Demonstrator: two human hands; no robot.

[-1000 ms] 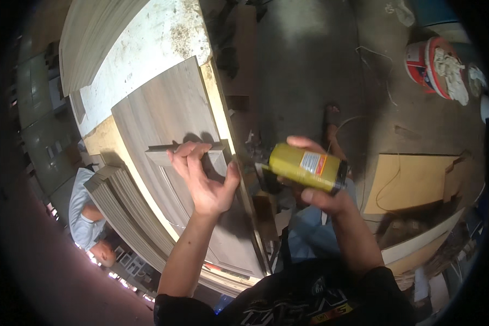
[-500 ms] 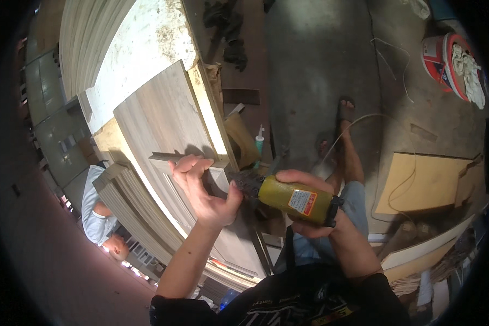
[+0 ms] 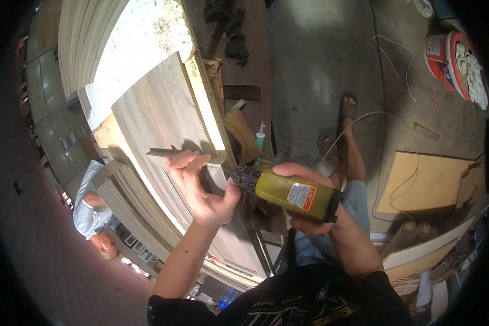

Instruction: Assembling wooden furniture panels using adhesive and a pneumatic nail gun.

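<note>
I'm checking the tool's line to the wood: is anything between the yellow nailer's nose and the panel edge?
Only the left hand is close: it pins a thin strip on the wood panel, its thumb beside the yellow nailer nose. The right hand grips the nailer.

We cannot see the nose of the yellow-bodied pneumatic nail gun (image 3: 290, 193), hidden behind the heel of our left hand (image 3: 201, 187). Our right hand (image 3: 304, 209) covers the gun's grip, so the trigger beneath those fingers stays out of sight. Under our left fingertips, the near end of the thin grey wooden strip (image 3: 165, 152) disappears.
</note>
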